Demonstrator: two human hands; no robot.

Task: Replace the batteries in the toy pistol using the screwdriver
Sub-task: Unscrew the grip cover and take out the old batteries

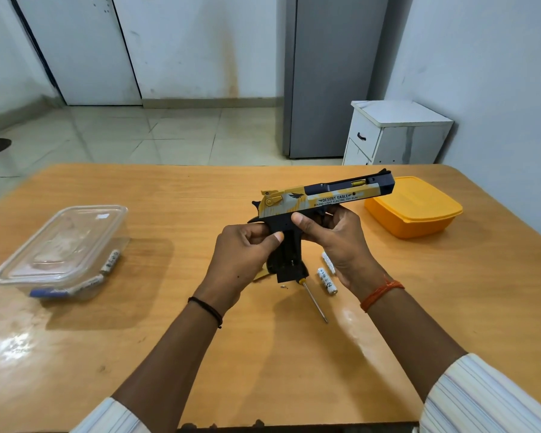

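A yellow, grey and black toy pistol (328,195) is held above the wooden table (169,307), barrel pointing right. My left hand (241,257) grips its black grip from the left, thumb across it. My right hand (338,242) holds the frame under the barrel, thumb on the grip's top. The grip's open battery bay (289,267) faces me. Below it on the table lie a screwdriver (316,303), a tiny screw (283,287) and two white batteries (327,280). A yellow cover piece (260,276) peeks out behind my left hand.
A clear lidded box (63,245) stands at the left with batteries (110,260) inside. A shut orange box (414,206) sits at the right behind the pistol. A white cabinet (394,132) and a grey fridge (325,76) stand beyond the table.
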